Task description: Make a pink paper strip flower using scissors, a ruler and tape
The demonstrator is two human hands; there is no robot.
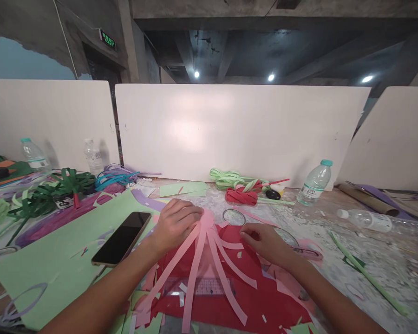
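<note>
Pink paper strips (194, 283) fan out toward me from a rounded pink paper centre (206, 219). Over the left edge of that centre my left hand (179, 223) is closed, its fingertips on the paper and its thumb hidden. To the right, my right hand (264, 240) has curled fingers with thumb and forefinger together, close to the end of one short curved strip. Whether anything is pinched there is too small to tell. Beneath the strips lies red paper (240, 297), scattered with small paper scraps.
A black phone (121, 239) rests on green paper (66, 241) at the left. Rolls of tape (234, 216) lie between and beyond my hands. Red and green strip bundles (241, 196) and an upright water bottle (315, 183) stand near the white board (244, 130). Another bottle (372, 220) lies sideways.
</note>
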